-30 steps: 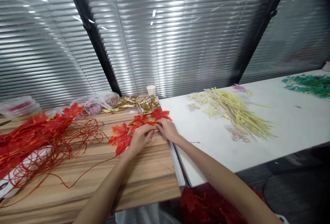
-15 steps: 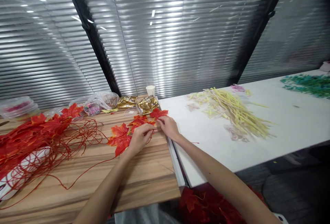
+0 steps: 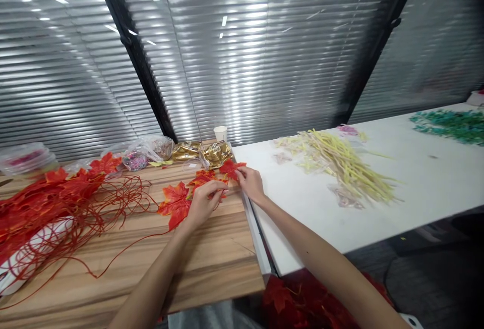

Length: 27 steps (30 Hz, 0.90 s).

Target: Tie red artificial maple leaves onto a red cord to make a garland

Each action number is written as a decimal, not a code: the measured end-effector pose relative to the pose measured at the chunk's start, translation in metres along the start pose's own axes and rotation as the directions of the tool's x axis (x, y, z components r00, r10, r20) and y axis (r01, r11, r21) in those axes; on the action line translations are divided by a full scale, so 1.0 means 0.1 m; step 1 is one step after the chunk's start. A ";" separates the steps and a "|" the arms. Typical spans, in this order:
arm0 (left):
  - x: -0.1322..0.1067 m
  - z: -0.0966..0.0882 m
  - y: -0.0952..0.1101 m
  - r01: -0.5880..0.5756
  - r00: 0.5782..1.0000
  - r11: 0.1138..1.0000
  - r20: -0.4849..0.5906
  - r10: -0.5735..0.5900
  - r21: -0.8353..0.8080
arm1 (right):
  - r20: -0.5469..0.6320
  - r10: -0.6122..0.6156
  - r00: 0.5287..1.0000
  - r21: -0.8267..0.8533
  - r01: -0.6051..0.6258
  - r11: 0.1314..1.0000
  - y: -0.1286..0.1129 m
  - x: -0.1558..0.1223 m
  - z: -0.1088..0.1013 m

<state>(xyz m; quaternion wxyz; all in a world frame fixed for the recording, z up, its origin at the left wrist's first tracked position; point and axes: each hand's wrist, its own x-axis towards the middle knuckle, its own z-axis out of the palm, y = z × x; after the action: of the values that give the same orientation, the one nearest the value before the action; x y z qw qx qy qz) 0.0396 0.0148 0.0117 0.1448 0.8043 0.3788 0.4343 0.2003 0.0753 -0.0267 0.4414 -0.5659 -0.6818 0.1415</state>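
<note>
Over the right end of the wooden table, my left hand (image 3: 204, 202) is closed in a pinch on a thin red cord, which is partly hidden by the fingers. My right hand (image 3: 251, 183) has thumb and forefinger closed at the edge of a small red artificial maple leaf (image 3: 230, 168). Beside my left hand lies a larger orange-red maple leaf (image 3: 176, 202), flat on the wood. Another orange leaf (image 3: 201, 177) sits between them, partly covered by my left hand. A long strand of red cord (image 3: 130, 252) trails leftward across the table.
A heap of red maple leaves (image 3: 49, 198) and tangled cord lies left, over a white object (image 3: 38, 248). Gold packets (image 3: 216, 154) and a paper cup (image 3: 220, 133) stand behind. The white table (image 3: 302, 228) holds yellow strips (image 3: 340, 165) and green foliage (image 3: 449, 124).
My right hand has moved slightly right and away from me, from near my left fingertips to the small red leaf. My left hand has stayed almost in place.
</note>
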 end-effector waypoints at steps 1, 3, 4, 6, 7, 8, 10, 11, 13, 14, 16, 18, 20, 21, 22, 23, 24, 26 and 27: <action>0.00 0.00 0.00 -0.005 1.000 1.000 -0.001 0.005 -0.003 | 0.000 0.007 1.000 -0.006 -0.007 1.000 0.01 0.00 0.00; 0.00 0.00 0.00 -0.013 1.000 1.000 0.000 0.013 -0.007 | 0.004 0.020 1.000 -0.018 -0.019 1.000 0.02 0.00 0.01; 0.00 0.00 -0.01 -0.011 1.000 1.000 0.001 0.012 -0.010 | 0.006 0.025 1.000 -0.024 -0.025 0.999 0.02 0.00 0.01; 0.00 0.00 -0.01 -0.001 1.000 1.000 0.008 0.001 -0.015 | 0.011 0.033 0.999 -0.040 -0.032 0.999 0.03 0.00 0.01; -0.01 0.01 -0.02 0.000 1.000 1.000 0.009 0.001 -0.017 | 0.015 0.038 0.999 -0.051 -0.037 0.998 0.03 0.00 0.00; -0.01 0.01 -0.02 -0.003 1.000 1.000 0.009 0.003 -0.020 | 0.019 0.043 0.999 -0.062 -0.042 0.997 0.03 0.00 0.00; -0.02 0.02 -0.03 -0.014 1.000 1.000 0.007 0.014 -0.023 | 0.030 0.059 0.998 -0.082 -0.057 0.995 0.02 0.00 0.00; -0.02 0.02 -0.03 -0.018 1.000 1.000 0.007 0.018 -0.024 | 0.036 0.067 0.997 -0.090 -0.063 0.994 0.02 0.00 -0.01; -0.02 0.03 -0.03 -0.015 1.000 1.000 0.011 0.015 -0.018 | 0.044 0.074 0.996 -0.096 -0.069 0.993 0.03 0.00 0.00; -0.02 0.03 -0.02 -0.015 1.000 1.000 0.015 0.015 -0.013 | 0.047 0.077 0.996 -0.098 -0.072 0.993 0.03 0.01 0.00; -0.03 0.03 -0.02 -0.023 0.999 1.000 0.025 0.023 -0.004 | 0.050 0.080 0.996 -0.094 -0.075 0.993 0.04 0.01 0.01; -0.03 0.03 0.00 -0.034 0.999 0.999 0.042 0.034 -0.001 | 0.056 0.078 0.995 -0.090 -0.073 0.993 0.04 0.01 0.01; -0.02 0.03 0.00 -0.040 0.997 0.999 0.061 0.040 -0.001 | 0.072 0.069 0.995 -0.090 -0.062 0.994 0.03 0.00 0.01; -0.03 0.03 0.01 -0.043 0.996 0.999 0.072 0.043 0.000 | 0.084 0.064 0.994 -0.093 -0.056 0.994 0.03 -0.01 0.01; -0.03 0.03 0.01 -0.046 0.995 0.999 0.084 0.046 0.003 | 0.099 0.058 0.993 -0.100 -0.048 0.994 0.01 -0.01 0.01; -0.03 0.03 0.00 -0.050 0.994 0.999 0.097 0.049 0.008 | 0.116 0.051 0.992 -0.111 -0.038 0.993 0.00 -0.02 0.00; -0.03 0.04 0.00 -0.055 0.992 0.998 0.114 0.053 0.015 | 0.135 0.043 0.990 -0.127 -0.026 0.992 -0.01 -0.03 0.00; -0.04 0.04 -0.01 -0.062 0.986 0.997 0.156 0.056 0.037 | 0.173 0.026 0.985 -0.175 0.005 0.985 -0.04 -0.05 0.01; -0.05 0.05 -0.01 -0.066 0.982 0.997 0.178 0.056 0.051 | 0.189 0.014 0.982 -0.200 0.025 0.980 -0.05 -0.06 0.01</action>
<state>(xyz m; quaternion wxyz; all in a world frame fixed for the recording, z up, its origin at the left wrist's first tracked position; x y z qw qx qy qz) 0.0414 0.0127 0.0054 0.1418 0.8546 0.3519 0.3545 0.1965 0.0687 -0.0267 0.3152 -0.5898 -0.7331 0.1240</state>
